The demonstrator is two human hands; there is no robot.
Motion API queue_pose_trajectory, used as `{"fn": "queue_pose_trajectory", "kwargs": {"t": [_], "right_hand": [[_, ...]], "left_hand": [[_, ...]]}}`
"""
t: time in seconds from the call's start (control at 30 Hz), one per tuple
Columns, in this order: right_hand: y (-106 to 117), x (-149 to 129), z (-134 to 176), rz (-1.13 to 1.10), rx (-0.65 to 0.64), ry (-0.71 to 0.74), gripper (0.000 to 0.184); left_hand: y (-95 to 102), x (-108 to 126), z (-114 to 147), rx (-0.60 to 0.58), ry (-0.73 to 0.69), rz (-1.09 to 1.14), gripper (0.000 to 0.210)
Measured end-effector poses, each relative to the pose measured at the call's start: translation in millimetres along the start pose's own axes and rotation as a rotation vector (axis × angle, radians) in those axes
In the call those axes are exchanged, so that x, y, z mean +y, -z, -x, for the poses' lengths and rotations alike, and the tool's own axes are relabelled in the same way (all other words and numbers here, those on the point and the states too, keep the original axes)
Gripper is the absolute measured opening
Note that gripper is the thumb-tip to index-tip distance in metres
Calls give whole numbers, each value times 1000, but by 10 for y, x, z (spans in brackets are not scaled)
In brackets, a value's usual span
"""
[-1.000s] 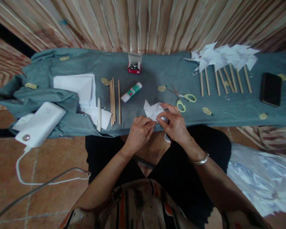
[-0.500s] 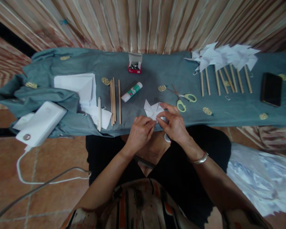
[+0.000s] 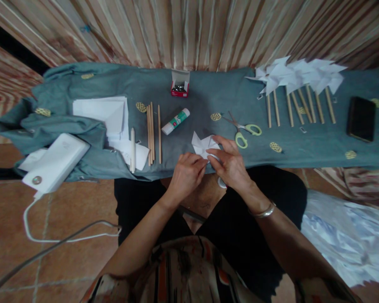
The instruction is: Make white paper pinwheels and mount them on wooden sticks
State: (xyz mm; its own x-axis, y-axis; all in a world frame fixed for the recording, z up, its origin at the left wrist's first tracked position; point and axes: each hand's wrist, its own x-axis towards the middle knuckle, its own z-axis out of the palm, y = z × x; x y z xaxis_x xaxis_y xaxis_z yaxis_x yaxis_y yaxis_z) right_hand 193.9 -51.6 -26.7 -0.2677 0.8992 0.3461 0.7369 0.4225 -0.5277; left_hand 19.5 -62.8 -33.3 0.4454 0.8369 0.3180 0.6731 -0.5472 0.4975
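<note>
A white paper pinwheel (image 3: 201,144) with folded blades is held between both hands at the front edge of the cloth-covered table. My left hand (image 3: 188,174) pinches its near-left edge, fingers closed. From the right, my right hand (image 3: 229,164) grips the paper with thumb and fingers and covers part of it. Green-handled scissors (image 3: 244,129) lie partly open just beyond my right hand. A glue stick (image 3: 176,121) rests farther back to the left.
Wooden sticks (image 3: 151,134), a white pen (image 3: 133,149) and paper sheets (image 3: 97,110) lie on the left, near a white power bank (image 3: 57,162). A red box (image 3: 180,89) stands at the back. Several finished pinwheels (image 3: 303,75) and a phone (image 3: 361,118) are on the right.
The fingers of my right hand have shifted slightly over the paper. Both hands stay at the same spot; the whole view has moved a little.
</note>
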Motion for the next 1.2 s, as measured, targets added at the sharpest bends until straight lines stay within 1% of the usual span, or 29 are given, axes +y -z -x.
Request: {"fn": "queue_pose_trajectory", "kwargs": {"t": [0.17, 0.3, 0.4, 0.5, 0.67, 0.73, 0.87, 1.03, 1.13, 1.2], "right_hand": [[0, -2, 20, 84, -42, 29, 27], [-27, -69, 51, 170, -97, 37, 28], [-56, -115, 76, 180, -122, 31, 30], [-61, -84, 97, 124, -111, 3, 32], [-17, 45, 85, -80, -35, -113, 32], [6, 54, 71, -88, -22, -123, 34], [34, -3, 73, 44, -52, -68, 37], [12, -122, 71, 253, -166, 20, 35], [-23, -188, 54, 309, -211, 70, 34], [-40, -184, 57, 296, -213, 78, 36]], "left_hand": [[8, 4, -4, -8, 2, 4, 19], [20, 9, -10, -21, 3, 12, 19], [25, 14, -12, -34, 9, 6, 20], [20, 18, -8, -40, 17, -3, 20], [2, 17, 2, -30, 14, -18, 19], [2, 17, 3, -32, 16, -20, 19], [12, 20, -4, -44, 24, -16, 20], [12, 15, -11, -45, 30, -5, 19], [11, 13, -12, -56, 36, -8, 18], [12, 14, -13, -56, 36, -9, 18]]}}
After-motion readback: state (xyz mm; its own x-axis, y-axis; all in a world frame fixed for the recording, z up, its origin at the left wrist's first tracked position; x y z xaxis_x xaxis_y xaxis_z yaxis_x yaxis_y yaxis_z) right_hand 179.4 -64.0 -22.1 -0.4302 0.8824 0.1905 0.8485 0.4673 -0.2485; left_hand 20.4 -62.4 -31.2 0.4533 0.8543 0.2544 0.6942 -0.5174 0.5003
